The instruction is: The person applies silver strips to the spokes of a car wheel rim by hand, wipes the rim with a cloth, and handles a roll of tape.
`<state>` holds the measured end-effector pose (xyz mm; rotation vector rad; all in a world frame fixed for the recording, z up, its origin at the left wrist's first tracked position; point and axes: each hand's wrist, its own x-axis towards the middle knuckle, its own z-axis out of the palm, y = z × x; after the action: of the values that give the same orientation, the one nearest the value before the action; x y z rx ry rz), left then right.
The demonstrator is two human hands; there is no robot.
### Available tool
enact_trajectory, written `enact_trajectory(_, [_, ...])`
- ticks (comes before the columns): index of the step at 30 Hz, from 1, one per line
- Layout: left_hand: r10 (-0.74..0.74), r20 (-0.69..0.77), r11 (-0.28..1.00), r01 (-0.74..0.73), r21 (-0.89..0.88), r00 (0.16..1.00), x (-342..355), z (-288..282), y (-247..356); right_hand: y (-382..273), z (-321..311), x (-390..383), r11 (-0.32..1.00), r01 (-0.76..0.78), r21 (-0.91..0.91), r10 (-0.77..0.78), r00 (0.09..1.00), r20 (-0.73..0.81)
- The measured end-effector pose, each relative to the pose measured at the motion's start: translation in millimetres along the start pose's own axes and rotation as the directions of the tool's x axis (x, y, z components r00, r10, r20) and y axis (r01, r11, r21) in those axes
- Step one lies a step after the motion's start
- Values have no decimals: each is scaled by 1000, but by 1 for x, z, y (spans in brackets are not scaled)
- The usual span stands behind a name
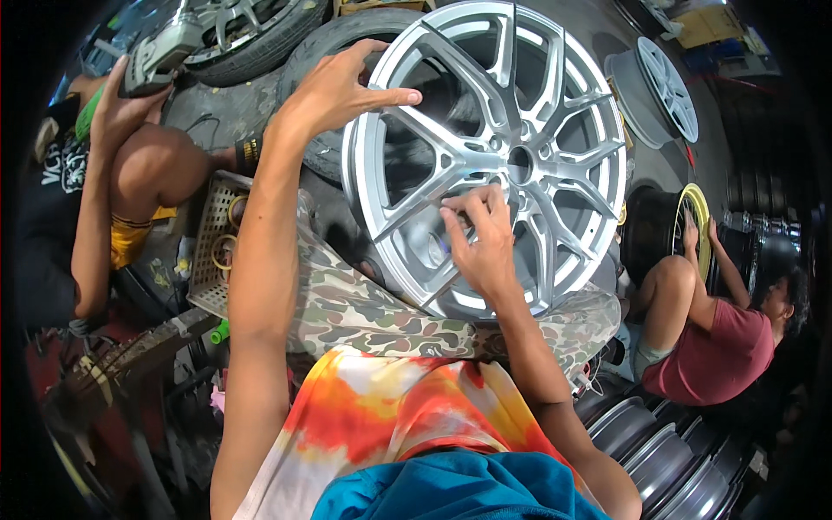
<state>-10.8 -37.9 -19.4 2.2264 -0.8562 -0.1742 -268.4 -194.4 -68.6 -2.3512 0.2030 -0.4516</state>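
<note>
- The silver multi-spoke alloy wheel (475, 162) stands tilted in front of the person, its face turned toward them; its lower edge is at the camouflage trousers (381, 310), and a black tyre (299, 95) lies behind its upper left
- The right hand (482, 251) is over the lower-left spokes, just below and left of the hub; it is the nearer of the two to the wheel's centre, which lies up and to the right of its fingertips
- Its fingers are bent and drawn together, partly blurred; I cannot tell whether they pinch something small or only touch the metal
- The left hand (338, 94) is at the upper-left lip; thumb and forefinger are spread wide, the thumb pointing inward across the face; the other fingers are hidden, so I cannot tell how firmly they grasp
- Being round, the wheel offers no long axis; its paired spokes fan out from the hub like forks
- The finish looks bright and metallic, with smooth faces, darker recesses and bolt holes around an open centre bore
</note>
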Motion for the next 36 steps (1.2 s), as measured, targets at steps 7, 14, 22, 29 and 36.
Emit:
enact_trajectory(7, [15, -66, 1000, -15, -4, 998, 0, 6, -11, -24, 14, -17, 997, 56, 59, -59, 997, 53])
enact_trajectory(14, [23, -82, 1000, -21, 19, 996, 0, 4, -10, -32, 17, -21, 998, 59, 3, -59, 998, 11])
enact_trajectory(22, [26, -105, 999, -22, 38, 994, -1, 6, -13, -32, 19, -24, 999, 40, -11, -40, 999, 13])
enact_trajectory(29, [-36, 1, 999, 36, -2, 999, 0, -3, -6, -34, 23, -29, 999, 51, 7, -51, 999, 13])
enact_trajectory(36, [-47, -2, 999, 47, -3, 999, -1, -2, -9, -41, 23, -28, 994, 104, -25, -103, 994, 20])
